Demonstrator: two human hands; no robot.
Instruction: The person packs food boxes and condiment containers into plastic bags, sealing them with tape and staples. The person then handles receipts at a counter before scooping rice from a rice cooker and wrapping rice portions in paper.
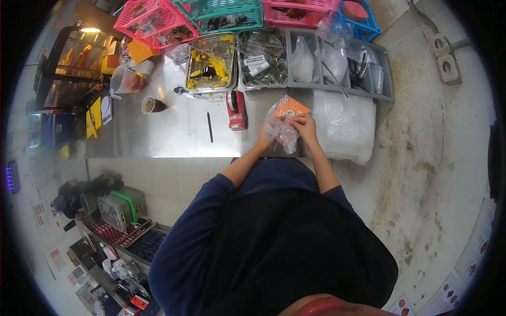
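Close to the front edge of the steel table, both hands are on a clear plastic bag (pixel 291 145) and an orange printed packet (pixel 293 103). My left hand (pixel 266 137) grips the bag from its left side, and its fingers are partly covered by the film. With fingertips together, my right hand (pixel 305 125) pinches the bag where it lies over the packet. A small pale ring shows on the packet just above these fingertips. How much of the packet is inside the bag is hard to tell.
Left of my hands are a red tape dispenser (pixel 237 111), a black pen (pixel 210 127) and a filled cup (pixel 153 104). A stack of clear bags (pixel 344 124) overhangs the table at right. Behind stand a wire-rack tray (pixel 192 59) with yellow food and a grey divided bin (pixel 319 85).
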